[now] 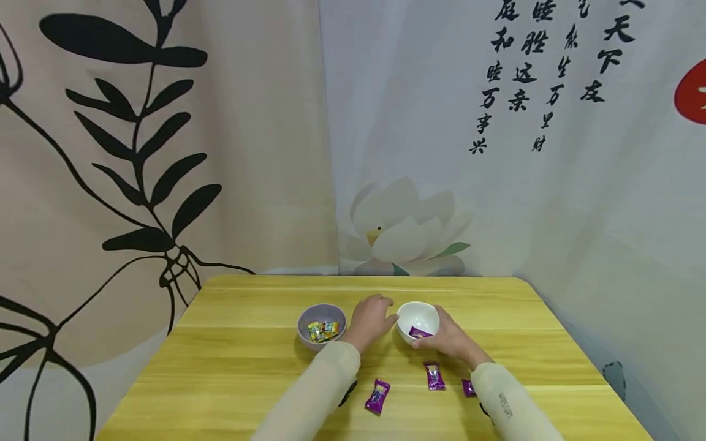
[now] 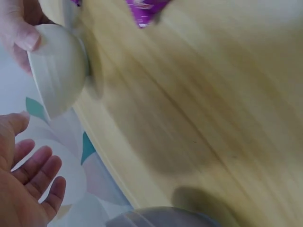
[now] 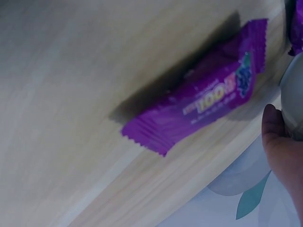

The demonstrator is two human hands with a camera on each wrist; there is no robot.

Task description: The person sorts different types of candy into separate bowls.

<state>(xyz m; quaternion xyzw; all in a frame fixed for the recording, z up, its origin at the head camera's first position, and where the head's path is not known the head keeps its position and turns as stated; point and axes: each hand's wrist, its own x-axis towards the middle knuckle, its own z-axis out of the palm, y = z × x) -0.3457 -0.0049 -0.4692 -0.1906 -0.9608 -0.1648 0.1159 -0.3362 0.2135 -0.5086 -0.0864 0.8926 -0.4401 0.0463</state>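
White bowl, round, glossy (image 1: 417, 314), is gripped at its right side by the right hand (image 1: 453, 338), thumb at the near rim. Whether the base is lifted off the yellow wood-grain table (image 1: 220, 380) can't be told.

Left hand (image 1: 368, 321) is held just beside the bowl's other side, fingers loosely spread, nothing grasped; a gap to the bowl is seen in the left wrist view.

Contents: purple plastic-wrapped candy (image 1: 420, 332) is inside the white bowl. Yellow-wrapped candies (image 1: 323, 331) are in the greyish-purple round bowl (image 1: 322, 311) on the left. Three more purple-wrapped candies (image 1: 434, 376) are left on the table, nearer the person; one is partly hidden by the right sleeve (image 1: 510, 398).

Step in hand, judged: white bowl being positioned or steadied, purple sorting apparently part done. Next move probably calls for the bowl to be kept level, then a light fingertip pinch on a loose wrapper.
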